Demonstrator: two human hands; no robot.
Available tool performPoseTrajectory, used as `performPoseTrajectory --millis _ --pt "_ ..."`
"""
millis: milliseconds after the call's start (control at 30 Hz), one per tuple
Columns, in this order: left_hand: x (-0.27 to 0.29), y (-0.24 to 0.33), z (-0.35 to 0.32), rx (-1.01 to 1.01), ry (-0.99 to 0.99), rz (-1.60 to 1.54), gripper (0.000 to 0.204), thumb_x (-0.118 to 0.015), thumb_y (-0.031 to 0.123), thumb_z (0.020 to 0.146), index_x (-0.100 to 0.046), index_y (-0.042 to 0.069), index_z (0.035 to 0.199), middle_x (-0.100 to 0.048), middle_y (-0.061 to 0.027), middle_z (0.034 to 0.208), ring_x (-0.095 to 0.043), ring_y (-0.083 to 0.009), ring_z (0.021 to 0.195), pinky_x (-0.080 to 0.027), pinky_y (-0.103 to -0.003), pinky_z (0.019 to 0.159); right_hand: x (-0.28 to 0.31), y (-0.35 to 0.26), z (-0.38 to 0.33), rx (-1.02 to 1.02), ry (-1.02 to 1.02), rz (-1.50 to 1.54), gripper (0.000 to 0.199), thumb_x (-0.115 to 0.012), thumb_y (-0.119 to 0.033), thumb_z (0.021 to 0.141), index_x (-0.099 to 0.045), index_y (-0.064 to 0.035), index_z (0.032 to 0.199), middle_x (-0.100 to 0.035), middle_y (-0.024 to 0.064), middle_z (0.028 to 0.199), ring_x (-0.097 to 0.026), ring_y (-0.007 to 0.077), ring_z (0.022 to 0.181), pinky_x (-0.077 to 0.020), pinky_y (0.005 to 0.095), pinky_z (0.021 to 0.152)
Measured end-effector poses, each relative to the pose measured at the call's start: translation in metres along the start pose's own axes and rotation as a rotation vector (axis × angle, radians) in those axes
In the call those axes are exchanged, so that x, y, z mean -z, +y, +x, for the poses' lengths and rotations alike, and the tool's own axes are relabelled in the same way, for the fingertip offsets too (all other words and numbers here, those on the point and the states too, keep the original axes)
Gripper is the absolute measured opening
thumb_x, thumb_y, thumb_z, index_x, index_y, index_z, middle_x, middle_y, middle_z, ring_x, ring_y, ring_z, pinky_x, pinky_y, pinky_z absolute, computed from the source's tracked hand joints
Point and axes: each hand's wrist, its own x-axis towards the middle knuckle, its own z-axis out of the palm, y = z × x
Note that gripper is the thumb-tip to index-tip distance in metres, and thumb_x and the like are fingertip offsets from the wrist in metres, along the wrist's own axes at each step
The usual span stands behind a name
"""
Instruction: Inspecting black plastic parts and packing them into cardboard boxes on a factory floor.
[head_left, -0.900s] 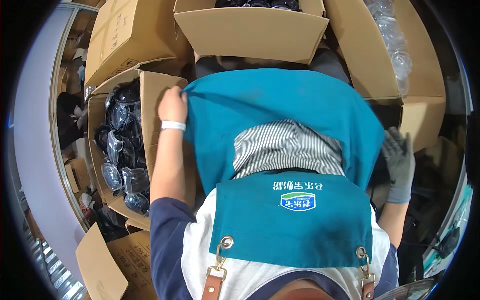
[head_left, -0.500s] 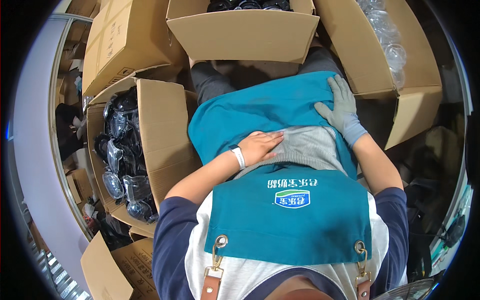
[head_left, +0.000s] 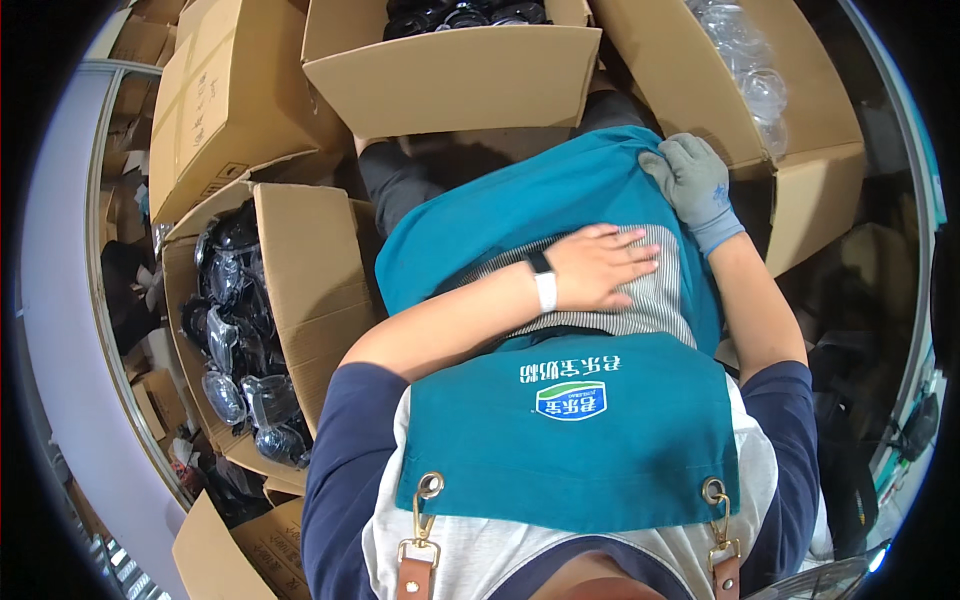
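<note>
A teal apron [head_left: 530, 195] covers my chest and lap, with a grey striped panel [head_left: 655, 305] across its middle. My left hand [head_left: 600, 268], bare and with a white band [head_left: 545, 288] at the wrist, lies flat on that panel, fingers apart. In a grey work glove, my right hand [head_left: 692, 182] is closed on the apron's far right edge, where the cloth bunches into folds.
A carton [head_left: 310, 290] of black items in clear plastic wrap stands at my left. Straight ahead, another carton [head_left: 450, 85] holds black items. At the far right is a carton [head_left: 815, 190] of clear plastic pieces. A tall taped carton [head_left: 215, 110] stands far left.
My left hand has slid rightward across the striped panel, fingers spreading. The gloved right hand has gone from lying flat to gripping the apron edge. The view has shifted slightly.
</note>
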Motion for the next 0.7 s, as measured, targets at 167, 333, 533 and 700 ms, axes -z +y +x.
performPoseTrajectory --millis 167,333,533,700 --pt "-0.039 -0.008 0.017 -0.044 -0.028 0.036 0.075 -0.055 0.06 0.087 -0.043 0.013 0.145 -0.035 -0.0044 0.156 -0.026 -0.0231 0.147 -0.021 -0.044 0.117 -0.021 0.032 -0.046 -0.215 -0.308 -0.068 0.029 -0.067 -0.036 0.087 -0.066 -0.0078 0.081 -0.064 0.0103 0.088 -0.063 0.0314 0.086 -0.0506 0.0424 0.075" --pt "-0.04 -0.009 0.015 -0.068 -0.069 0.063 0.077 -0.054 0.059 0.088 -0.037 0.015 0.149 -0.029 -0.0064 0.159 -0.022 -0.0247 0.149 -0.02 -0.044 0.118 -0.012 0.032 -0.052 -0.32 -0.316 0.006 0.03 -0.066 -0.036 0.087 -0.066 -0.0059 0.081 -0.065 0.0126 0.09 -0.061 0.0346 0.09 -0.0491 0.0441 0.08" --pt "-0.019 -0.003 -0.03 0.155 -0.201 -0.04 0.081 -0.057 0.05 0.091 -0.024 0.012 0.154 -0.022 -0.0101 0.161 -0.021 -0.026 0.149 -0.017 -0.044 0.12 -0.015 0.031 -0.062 -0.35 -0.278 0.073 0.027 -0.067 -0.029 0.086 -0.065 -0.0025 0.082 -0.062 0.0149 0.085 -0.059 0.0355 0.084 -0.0474 0.0434 0.075" --pt "-0.013 -0.003 0.007 0.096 -0.097 0.038 0.084 -0.06 0.055 0.087 -0.031 0.009 0.151 -0.031 -0.0087 0.158 -0.027 -0.0238 0.147 -0.021 -0.043 0.118 -0.031 0.029 -0.067 -0.403 -0.247 0.073 0.031 -0.066 -0.035 0.087 -0.065 -0.0049 0.082 -0.064 0.0138 0.088 -0.061 0.0359 0.086 -0.0482 0.0448 0.077"
